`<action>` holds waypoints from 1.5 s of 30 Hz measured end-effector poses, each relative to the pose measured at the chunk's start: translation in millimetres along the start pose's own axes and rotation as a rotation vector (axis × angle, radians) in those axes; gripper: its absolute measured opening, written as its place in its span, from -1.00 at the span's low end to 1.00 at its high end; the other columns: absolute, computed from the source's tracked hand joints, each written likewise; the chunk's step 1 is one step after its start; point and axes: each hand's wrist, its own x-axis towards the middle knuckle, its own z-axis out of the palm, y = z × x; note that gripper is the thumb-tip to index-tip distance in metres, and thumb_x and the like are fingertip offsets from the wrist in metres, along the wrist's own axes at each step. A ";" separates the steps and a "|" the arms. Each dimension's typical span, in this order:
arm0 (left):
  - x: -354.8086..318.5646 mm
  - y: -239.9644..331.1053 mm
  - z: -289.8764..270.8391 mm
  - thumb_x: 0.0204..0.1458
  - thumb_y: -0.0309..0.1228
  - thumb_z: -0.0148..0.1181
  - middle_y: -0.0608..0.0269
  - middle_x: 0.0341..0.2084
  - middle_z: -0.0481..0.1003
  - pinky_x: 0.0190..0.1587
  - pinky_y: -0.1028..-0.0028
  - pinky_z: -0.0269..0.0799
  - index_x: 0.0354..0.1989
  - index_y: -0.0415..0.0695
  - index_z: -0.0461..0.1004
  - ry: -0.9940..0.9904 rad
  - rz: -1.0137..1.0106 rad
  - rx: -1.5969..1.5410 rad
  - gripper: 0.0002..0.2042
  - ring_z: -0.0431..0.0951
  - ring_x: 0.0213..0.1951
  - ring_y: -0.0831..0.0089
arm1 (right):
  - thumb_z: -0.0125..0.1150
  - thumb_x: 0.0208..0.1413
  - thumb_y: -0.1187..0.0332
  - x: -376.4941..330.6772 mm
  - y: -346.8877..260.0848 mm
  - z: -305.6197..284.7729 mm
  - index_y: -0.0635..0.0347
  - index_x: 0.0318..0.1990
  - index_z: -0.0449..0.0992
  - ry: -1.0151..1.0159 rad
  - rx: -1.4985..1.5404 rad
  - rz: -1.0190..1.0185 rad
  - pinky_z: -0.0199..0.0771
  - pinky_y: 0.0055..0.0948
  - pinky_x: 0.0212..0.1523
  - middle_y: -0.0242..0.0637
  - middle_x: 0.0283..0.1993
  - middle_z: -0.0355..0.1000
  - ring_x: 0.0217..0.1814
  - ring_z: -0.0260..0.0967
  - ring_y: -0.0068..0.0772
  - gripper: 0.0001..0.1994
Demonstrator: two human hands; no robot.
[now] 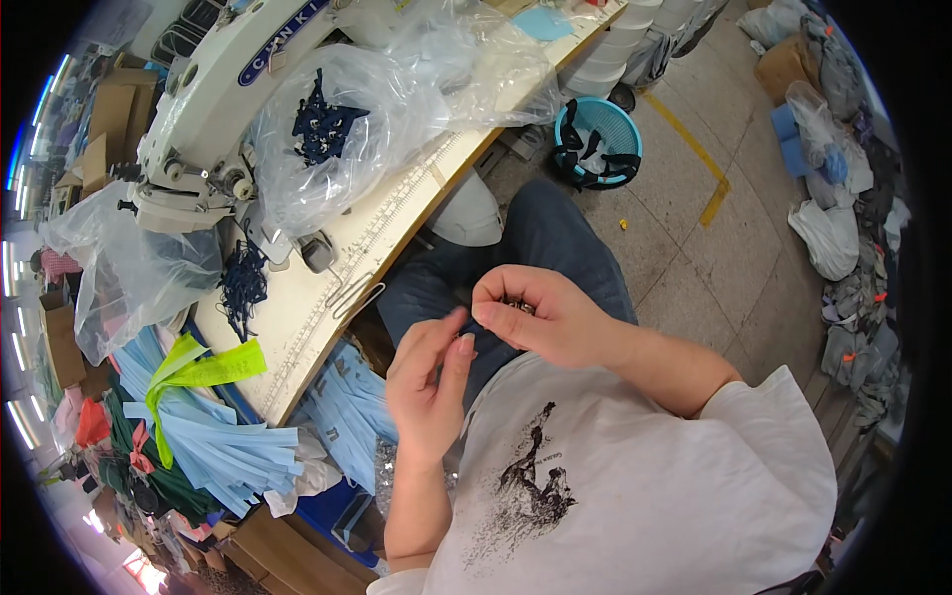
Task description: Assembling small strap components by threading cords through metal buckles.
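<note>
Above my lap, my two hands are close together. My right hand (555, 315) is closed, with its fingers curled round several small shiny dark metal pieces (518, 305); their exact kind is too small to tell. Just to its left is my left hand (426, 382), its fingers bent and the thumb near the forefinger. Whatever it may pinch is too small to make out. To the left stands a white sewing machine (203, 119) on a pale table (372, 223). A bundle of dark blue straps (243, 288) lies by its needle area.
Clear plastic bags (387, 94) cover the table's far part, one with dark blue pieces (325, 124). Light blue fabric strips (213, 426) with a yellow-green band (208, 367) hang over the near end. A blue basket (598, 129) stands on the floor; bagged goods (828, 238) line the right.
</note>
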 end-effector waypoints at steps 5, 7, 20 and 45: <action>-2.1 -4.4 -1.4 0.14 -0.57 0.13 0.20 -0.30 0.45 -0.37 0.57 0.46 -0.11 -0.35 0.49 -0.043 -0.038 -0.022 -0.82 0.47 -0.40 0.55 | 0.10 0.25 0.36 2.9 4.6 0.5 0.21 -0.26 0.39 0.035 -0.306 -0.254 0.14 -0.72 -0.48 -0.54 -0.41 0.25 -0.46 0.12 -0.79 -0.88; -3.3 -6.2 -1.7 0.14 -0.55 0.13 0.17 -0.36 0.51 -0.40 0.56 0.44 -0.10 -0.33 0.50 -0.008 -0.055 0.000 -0.81 0.48 -0.43 0.54 | 0.11 0.23 0.37 4.2 6.5 -0.4 0.22 -0.27 0.40 0.054 -0.374 -0.299 0.16 -0.70 -0.46 -0.51 -0.40 0.26 -0.44 0.14 -0.76 -0.88; -4.2 1.5 3.6 0.17 -0.53 0.10 0.15 -0.43 0.56 -0.40 0.60 0.46 -0.12 -0.32 0.48 0.090 -0.234 -0.303 -0.84 0.49 -0.52 0.57 | 0.20 0.09 0.50 8.3 11.6 -1.7 0.23 -0.32 0.42 0.079 -0.609 -0.538 0.32 -0.49 -0.35 -0.30 -0.35 0.35 -0.35 0.31 -0.39 -0.93; 2.6 -9.0 13.6 0.08 -0.62 0.18 -0.04 -0.35 0.58 -0.26 0.46 0.57 -0.17 -0.36 0.45 0.013 -0.028 -0.348 -0.84 0.57 -0.41 0.45 | 0.03 0.30 0.32 3.4 -3.9 -14.6 0.24 -0.17 0.42 0.145 0.100 -0.055 0.08 -0.71 -0.59 -0.53 -0.45 0.28 -0.55 0.09 -0.79 -0.83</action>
